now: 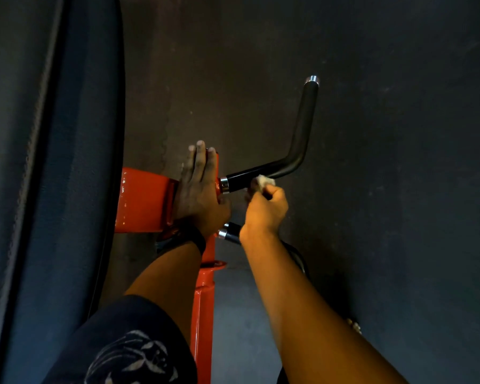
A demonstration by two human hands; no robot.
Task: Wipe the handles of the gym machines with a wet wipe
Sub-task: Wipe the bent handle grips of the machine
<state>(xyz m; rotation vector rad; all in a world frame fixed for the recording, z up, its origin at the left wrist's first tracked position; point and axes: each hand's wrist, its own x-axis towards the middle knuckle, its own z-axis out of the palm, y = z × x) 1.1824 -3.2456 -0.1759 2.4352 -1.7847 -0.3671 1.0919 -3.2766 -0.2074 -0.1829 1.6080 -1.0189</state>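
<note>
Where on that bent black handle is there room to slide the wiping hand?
Free: the bent black handle from its elbow up to the chrome end cap, nothing beside it. Crowded: its base, where the left hand lies flat on the orange metal frame, the right hand pinches the white wipe, and a second black handle sits below.

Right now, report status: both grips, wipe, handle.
Left grip flat on orange frame. Right grip pinches wipe against bent black handle, near the frame end. Lower handle partly hidden behind right wrist.
</note>
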